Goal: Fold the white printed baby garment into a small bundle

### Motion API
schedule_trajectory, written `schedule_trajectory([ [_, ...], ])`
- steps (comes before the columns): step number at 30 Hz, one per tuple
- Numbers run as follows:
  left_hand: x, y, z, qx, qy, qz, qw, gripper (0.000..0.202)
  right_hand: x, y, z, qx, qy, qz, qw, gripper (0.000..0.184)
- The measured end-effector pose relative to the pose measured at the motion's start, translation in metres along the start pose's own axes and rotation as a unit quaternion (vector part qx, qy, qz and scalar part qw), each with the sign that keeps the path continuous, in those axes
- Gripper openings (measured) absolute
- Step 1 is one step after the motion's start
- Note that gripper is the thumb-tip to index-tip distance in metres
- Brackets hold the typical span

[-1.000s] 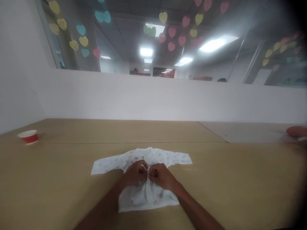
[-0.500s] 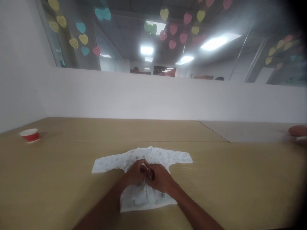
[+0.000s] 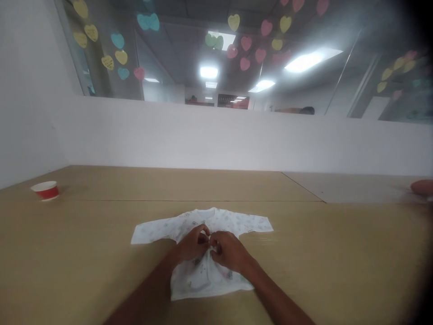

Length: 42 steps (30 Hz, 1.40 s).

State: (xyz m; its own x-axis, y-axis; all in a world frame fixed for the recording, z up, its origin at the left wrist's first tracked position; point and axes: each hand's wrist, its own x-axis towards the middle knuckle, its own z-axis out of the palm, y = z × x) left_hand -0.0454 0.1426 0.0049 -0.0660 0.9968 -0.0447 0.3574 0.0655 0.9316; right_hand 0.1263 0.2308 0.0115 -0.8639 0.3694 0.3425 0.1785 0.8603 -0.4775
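Observation:
A small white baby shirt [image 3: 237,222] with a faint print lies flat on the wooden table [image 3: 338,253], its sleeves spread left and right. My left hand [image 3: 192,245] and my right hand [image 3: 229,251] meet over the middle of the shirt's front. Both have their fingers pinched on the fabric at the front opening, the fingertips almost touching each other. The lower part of the shirt shows between my forearms.
A red and white paper cup [image 3: 46,190] stands at the far left of the table. A reddish object [image 3: 422,187] lies at the far right edge. A white partition wall [image 3: 216,140] runs behind the table, with glass and paper hearts above it.
My two hands have drawn closer together over the shirt's front, and the fabric between them has bunched slightly. The view has shifted a little.

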Motion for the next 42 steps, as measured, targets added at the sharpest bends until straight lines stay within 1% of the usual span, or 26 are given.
schedule_trajectory([
  [3,-0.003,0.004,0.000,0.041,-0.017,0.017,0.999,0.023,0.000,0.001,0.004,-0.040,-0.004,-0.028,0.999,0.014],
  [6,-0.004,0.006,0.000,0.095,-0.024,0.043,0.994,0.021,0.000,0.002,0.008,-0.072,-0.020,-0.025,0.997,0.014],
  [8,-0.004,0.006,0.001,0.132,-0.011,0.057,0.990,0.021,0.000,0.004,0.008,-0.084,-0.030,-0.019,0.996,0.013],
  [10,-0.003,0.005,0.002,0.165,0.010,0.065,0.984,0.017,-0.001,0.005,0.007,-0.080,-0.034,-0.012,0.996,0.012],
  [13,-0.003,0.003,0.006,0.212,0.041,0.071,0.974,0.009,-0.002,0.007,0.005,-0.048,-0.034,-0.008,0.998,0.012],
  [16,-0.004,0.004,0.008,0.246,0.057,0.085,0.964,0.005,-0.005,0.008,0.004,-0.022,-0.032,-0.011,0.999,0.014],
  [19,-0.005,0.006,0.009,0.234,0.059,0.089,0.966,0.009,-0.006,0.008,0.003,-0.020,-0.030,-0.012,0.999,0.015],
  [23,-0.006,0.010,0.010,0.228,0.044,0.079,0.970,0.006,-0.005,0.006,0.002,-0.031,-0.039,-0.011,0.999,0.016],
  [25,-0.006,0.011,0.010,0.249,0.045,0.082,0.964,0.005,-0.005,0.005,0.002,-0.030,-0.040,-0.006,0.999,0.016],
  [26,-0.007,0.011,0.010,0.266,0.050,0.091,0.958,0.008,-0.005,0.004,0.002,-0.030,-0.042,-0.005,0.999,0.014],
  [28,-0.006,0.009,0.009,0.308,0.071,0.118,0.941,0.023,-0.003,0.004,0.002,-0.036,-0.045,0.007,0.998,0.009],
  [30,-0.006,0.005,0.007,0.360,0.091,0.123,0.920,0.038,-0.001,0.007,0.002,-0.061,-0.026,0.040,0.997,0.015],
  [31,-0.006,0.002,0.006,0.389,0.095,0.103,0.910,0.042,0.001,0.010,0.003,-0.079,-0.007,0.058,0.995,0.018],
  [33,-0.006,-0.006,0.004,0.441,0.091,0.036,0.892,0.048,0.002,0.019,0.004,-0.116,0.026,0.082,0.989,0.020],
  [34,-0.006,-0.010,0.003,0.460,0.084,0.009,0.884,0.051,0.002,0.025,0.005,-0.132,0.023,0.090,0.987,0.027],
  [35,-0.008,-0.014,0.003,0.473,0.077,-0.009,0.877,0.052,0.000,0.030,0.007,-0.145,0.003,0.099,0.984,0.039],
  [37,-0.012,-0.023,0.003,0.492,0.079,-0.008,0.867,0.055,-0.008,0.040,0.008,-0.167,-0.056,0.121,0.977,0.059],
  [39,-0.020,-0.030,0.002,0.507,0.092,0.010,0.857,0.057,-0.019,0.045,0.006,-0.179,-0.102,0.127,0.970,0.066],
  [42,-0.033,-0.033,-0.002,0.520,0.103,0.027,0.847,0.066,-0.037,0.045,-0.005,-0.181,-0.128,0.113,0.969,0.075],
])
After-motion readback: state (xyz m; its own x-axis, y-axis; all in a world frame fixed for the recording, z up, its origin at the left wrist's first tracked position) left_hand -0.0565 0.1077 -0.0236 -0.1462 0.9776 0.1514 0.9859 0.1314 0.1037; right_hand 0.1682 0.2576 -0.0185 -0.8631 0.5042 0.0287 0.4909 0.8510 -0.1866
